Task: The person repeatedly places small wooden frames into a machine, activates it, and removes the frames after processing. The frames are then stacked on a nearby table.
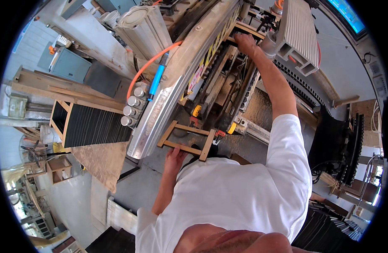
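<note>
My left hand [174, 160] grips the near rail of a small wooden frame [189, 149], made of two long bars joined by two rails with ends that stick out. It hangs in front of my body, just before the near end of a machine. My right arm reaches far into that machine. At its far end my right hand [246, 43] is closed on a second wooden frame [249, 29], which lies across the machine's rails [221, 71]. The fingertips of my right hand are partly hidden.
A thick metal beam [177, 80] with an orange hose [140, 71] and a blue tube [157, 80] runs along the left. Red-and-yellow clamps [221, 133] stick out at the machine's near end. A stack of black-edged frames [97, 124] stands left; a ribbed metal block [292, 33] rises at right.
</note>
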Demonstrator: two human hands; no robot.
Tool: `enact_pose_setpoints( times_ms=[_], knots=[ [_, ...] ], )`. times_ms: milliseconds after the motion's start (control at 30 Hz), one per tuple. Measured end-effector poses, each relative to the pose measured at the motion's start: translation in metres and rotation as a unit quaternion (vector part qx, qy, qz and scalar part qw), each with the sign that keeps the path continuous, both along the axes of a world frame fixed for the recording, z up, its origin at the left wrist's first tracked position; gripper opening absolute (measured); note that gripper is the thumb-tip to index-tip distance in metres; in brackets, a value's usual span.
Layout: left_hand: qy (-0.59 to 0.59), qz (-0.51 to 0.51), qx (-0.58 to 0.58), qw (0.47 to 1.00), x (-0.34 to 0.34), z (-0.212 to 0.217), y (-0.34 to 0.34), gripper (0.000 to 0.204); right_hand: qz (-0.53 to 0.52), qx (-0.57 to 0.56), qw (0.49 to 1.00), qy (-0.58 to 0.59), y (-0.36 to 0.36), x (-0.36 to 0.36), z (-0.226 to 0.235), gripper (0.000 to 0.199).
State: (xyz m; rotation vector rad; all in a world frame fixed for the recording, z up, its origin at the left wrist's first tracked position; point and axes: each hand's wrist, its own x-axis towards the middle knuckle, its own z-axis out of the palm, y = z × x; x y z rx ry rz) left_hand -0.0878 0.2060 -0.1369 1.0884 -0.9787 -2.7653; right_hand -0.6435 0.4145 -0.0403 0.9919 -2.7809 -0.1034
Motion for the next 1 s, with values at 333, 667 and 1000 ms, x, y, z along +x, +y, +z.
enact_pose_setpoints(
  times_ms=[333, 667, 1000],
  knots=[
    [-0.005, -0.023, -0.017, 1.000, -0.015, -0.019, 0.014, 0.024, 0.004, -0.054, 0.998, -0.021, 0.002, -0.017, -0.019, 0.027],
    [-0.022, -0.022, -0.031, 0.999, -0.026, -0.019, 0.032, 0.022, 0.112, 0.052, 0.971, 0.205, 0.040, -0.059, -0.062, 0.023],
    [-0.033, 0.029, -0.051, 0.998, 0.000, -0.039, 0.036, 0.029, 0.038, 0.008, 0.996, 0.081, 0.001, -0.007, -0.012, 0.030]
  ],
)
